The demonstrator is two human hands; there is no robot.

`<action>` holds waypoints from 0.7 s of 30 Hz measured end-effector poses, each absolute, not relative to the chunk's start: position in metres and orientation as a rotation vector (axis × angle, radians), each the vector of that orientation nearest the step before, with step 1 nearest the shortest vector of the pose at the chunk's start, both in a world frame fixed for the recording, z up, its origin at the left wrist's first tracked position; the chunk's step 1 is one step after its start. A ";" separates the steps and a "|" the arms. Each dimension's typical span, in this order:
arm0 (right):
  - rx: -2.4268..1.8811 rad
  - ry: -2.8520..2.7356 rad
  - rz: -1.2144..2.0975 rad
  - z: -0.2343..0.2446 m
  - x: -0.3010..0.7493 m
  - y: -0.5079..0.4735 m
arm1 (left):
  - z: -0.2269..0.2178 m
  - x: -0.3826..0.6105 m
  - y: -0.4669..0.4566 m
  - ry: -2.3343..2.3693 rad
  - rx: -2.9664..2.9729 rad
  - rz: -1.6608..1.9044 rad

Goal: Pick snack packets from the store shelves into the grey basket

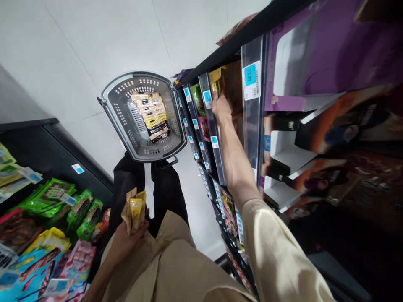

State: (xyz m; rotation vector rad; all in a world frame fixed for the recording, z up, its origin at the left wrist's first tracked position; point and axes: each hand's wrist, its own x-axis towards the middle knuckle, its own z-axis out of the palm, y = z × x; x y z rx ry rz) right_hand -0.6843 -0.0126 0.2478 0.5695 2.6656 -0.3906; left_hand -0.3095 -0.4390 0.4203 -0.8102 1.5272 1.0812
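Note:
Low in front of my body, my left hand (130,235) is closed around several slim snack packets (136,212), yellow and tan, standing upright from the grip. My right arm stretches into a shelf compartment on the right. There my right hand (222,105) is curled beside yellow packaging (215,80); its fingertips are partly hidden, so what they pinch cannot be made out. On the floor past my knees stands a grey shopping basket (126,138). Inside it lies a row of slim packets (153,111) in cream, yellow and black wrappers.
Black shelving with clear price strips (251,105) runs along my right side. Purple cartons (315,63) and orange-black boxes (327,134) sit near my right arm. To the left, a low black shelf (78,151) borders green snack bags (53,195) and other colourful bags.

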 end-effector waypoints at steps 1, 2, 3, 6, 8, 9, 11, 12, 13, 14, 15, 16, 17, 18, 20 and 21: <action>0.565 2.716 -0.368 0.257 -0.678 -0.020 | 0.421 -0.311 -0.438 1.530 -0.819 1.100; 0.555 2.768 -0.338 0.270 -0.669 -0.030 | 0.422 -0.314 -0.436 1.536 -0.832 1.129; 0.521 2.837 -0.319 0.287 -0.656 -0.042 | 0.425 -0.318 -0.435 1.544 -0.847 1.166; 0.378 2.986 -0.555 0.342 -0.596 -0.090 | 0.442 -0.338 -0.427 1.521 -0.889 1.316; 0.385 2.867 -1.003 0.378 -0.542 -0.125 | 0.463 -0.356 -0.421 1.455 -0.908 1.461; 0.426 2.724 -1.222 0.395 -0.514 -0.143 | 0.476 -0.366 -0.417 1.387 -0.892 1.558; 0.576 2.355 -1.545 0.426 -0.459 -0.177 | 0.505 -0.384 -0.410 1.278 -0.935 1.791; 0.639 2.184 -1.657 0.442 -0.435 -0.192 | 0.518 -0.392 -0.406 1.214 -0.935 1.883; 0.686 2.040 -1.742 0.456 -0.414 -0.206 | 0.532 -0.400 -0.401 1.176 -0.915 1.956; 0.711 1.930 -1.806 0.471 -0.397 -0.217 | 0.544 -0.407 -0.397 1.155 -0.870 2.014; 0.716 1.855 -1.856 0.484 -0.384 -0.226 | 0.554 -0.412 -0.392 1.141 -0.817 2.058; 0.704 1.808 -1.896 0.497 -0.375 -0.231 | 0.564 -0.417 -0.387 1.128 -0.764 2.088; 0.688 1.778 -1.936 0.508 -0.371 -0.234 | 0.572 -0.420 -0.382 1.117 -0.711 2.101; 0.675 1.754 -1.981 0.519 -0.371 -0.235 | 0.579 -0.422 -0.378 1.109 -0.660 2.101; 0.659 1.711 -2.089 0.540 -0.380 -0.227 | 0.590 -0.422 -0.369 1.116 -0.573 2.077; 0.651 1.697 -2.148 0.551 -0.388 -0.221 | 0.594 -0.419 -0.364 1.132 -0.541 2.061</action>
